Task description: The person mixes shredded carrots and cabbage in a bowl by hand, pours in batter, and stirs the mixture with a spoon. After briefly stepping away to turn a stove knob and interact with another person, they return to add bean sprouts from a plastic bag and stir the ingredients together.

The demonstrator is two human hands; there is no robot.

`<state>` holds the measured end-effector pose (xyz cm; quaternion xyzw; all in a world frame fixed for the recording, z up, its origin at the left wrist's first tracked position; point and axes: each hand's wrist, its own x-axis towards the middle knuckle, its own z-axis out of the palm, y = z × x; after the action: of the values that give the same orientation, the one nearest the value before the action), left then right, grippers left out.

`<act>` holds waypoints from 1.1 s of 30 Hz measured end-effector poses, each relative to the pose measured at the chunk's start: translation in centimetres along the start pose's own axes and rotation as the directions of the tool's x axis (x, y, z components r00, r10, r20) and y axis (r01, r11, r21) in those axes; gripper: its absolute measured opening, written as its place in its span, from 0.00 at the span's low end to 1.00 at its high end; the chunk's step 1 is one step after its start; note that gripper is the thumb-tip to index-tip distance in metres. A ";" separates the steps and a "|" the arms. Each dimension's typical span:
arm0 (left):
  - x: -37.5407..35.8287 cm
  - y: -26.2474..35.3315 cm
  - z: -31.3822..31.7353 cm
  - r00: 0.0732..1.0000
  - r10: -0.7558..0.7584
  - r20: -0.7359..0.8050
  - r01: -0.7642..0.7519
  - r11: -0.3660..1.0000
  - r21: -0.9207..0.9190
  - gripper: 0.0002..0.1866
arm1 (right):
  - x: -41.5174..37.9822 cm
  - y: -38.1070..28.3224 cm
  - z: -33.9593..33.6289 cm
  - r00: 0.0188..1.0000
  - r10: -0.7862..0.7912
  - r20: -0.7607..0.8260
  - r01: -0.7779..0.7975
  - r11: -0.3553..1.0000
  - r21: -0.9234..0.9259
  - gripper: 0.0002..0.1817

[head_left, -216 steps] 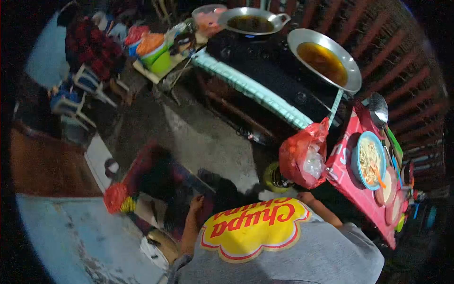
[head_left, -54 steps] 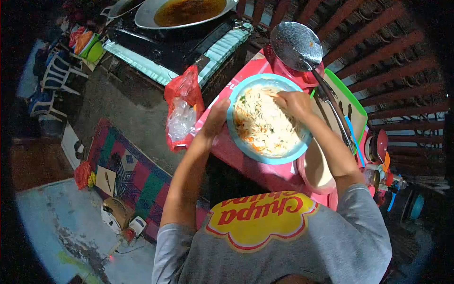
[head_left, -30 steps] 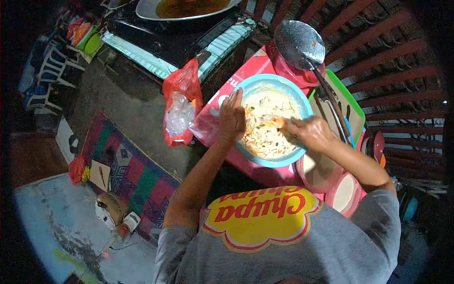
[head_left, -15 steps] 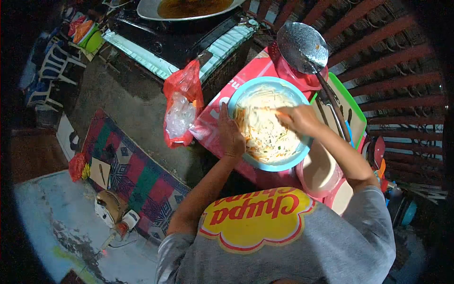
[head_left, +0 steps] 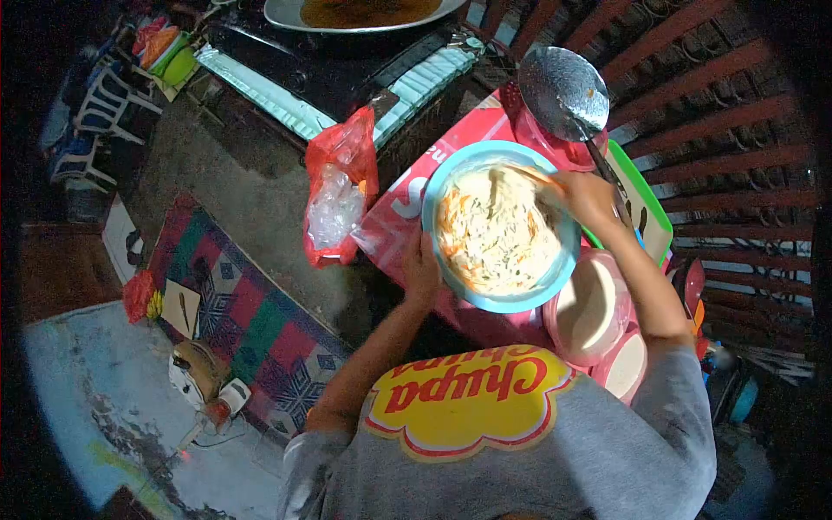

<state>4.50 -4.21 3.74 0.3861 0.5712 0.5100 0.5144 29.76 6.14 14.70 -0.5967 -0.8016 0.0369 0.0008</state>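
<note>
A light-blue bowl (head_left: pixel 505 306) holds pale, thick batter (head_left: pixel 507 238) with shredded vegetables, orange and green bits among it. My left hand (head_left: pixel 422 269) grips the bowl's left side, with the fingers partly hidden against its wall. Over the upper right rim, my right hand (head_left: pixel 589 198) is closed around a brown-handled stirring utensil (head_left: pixel 539 177). The utensil's far end dips into the batter, so its shape is hidden.
A skimmer (head_left: pixel 563 91) rests over a pink container behind the bowl. Pink tubs (head_left: pixel 626 368) stand at the right, near a green-rimmed tray (head_left: pixel 663 221). A red plastic bag (head_left: pixel 342 143) hangs left. Beyond is a stove with a pan (head_left: pixel 368 28) of brown liquid.
My right hand has moved up and right, taking the utensil from the bowl's middle toward its upper rim. The batter's surface has shifted. My left hand stays at the bowl's side.
</note>
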 end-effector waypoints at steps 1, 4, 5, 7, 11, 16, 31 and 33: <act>1.4 -0.5 -0.2 1.000 0.005 -0.001 -0.005 1.000 0.001 0.20 | 1.7 -0.2 1.9 1.000 -0.027 -0.003 0.027 1.000 0.013 0.13; 6.8 -0.7 -0.7 0.998 -0.046 0.030 0.048 0.996 -0.076 0.19 | 3.6 -3.9 2.1 0.952 -0.305 0.010 0.298 0.938 0.179 0.12; 7.8 1.7 -1.1 0.986 -0.096 0.134 0.088 0.994 0.065 0.18 | 2.7 -5.1 1.1 0.929 -0.366 0.045 0.357 0.923 0.145 0.12; 10.5 2.1 -1.3 0.958 -0.159 0.239 0.109 0.972 0.210 0.18 | 0.0 -5.1 0.3 0.847 -0.526 0.074 0.522 0.850 0.071 0.10; 13.5 -1.1 -0.1 0.915 -0.048 0.400 0.050 0.999 0.005 0.18 | -8.3 -5.8 -2.5 0.871 -0.491 -0.026 0.481 0.862 -0.158 0.23; 9.2 0.7 -0.3 0.985 0.018 0.170 -0.032 0.996 0.082 0.21 | -9.7 -2.4 -4.7 0.997 -0.069 -0.043 0.069 0.998 -0.012 0.11; 6.6 0.8 0.2 0.972 -0.208 0.108 0.235 0.872 -0.430 0.21 | -4.6 -3.9 0.1 0.954 -0.300 0.027 0.291 0.940 0.179 0.11; 9.4 -1.2 0.3 0.919 -0.027 0.393 0.214 0.872 -0.439 0.21 | -8.5 -4.7 -1.7 0.947 -0.318 0.044 0.319 0.948 -0.023 0.12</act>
<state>3.25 4.66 0.81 0.3016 0.3435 0.5168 0.7238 27.78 -3.28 17.07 -0.4587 -0.8876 0.0363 -0.0179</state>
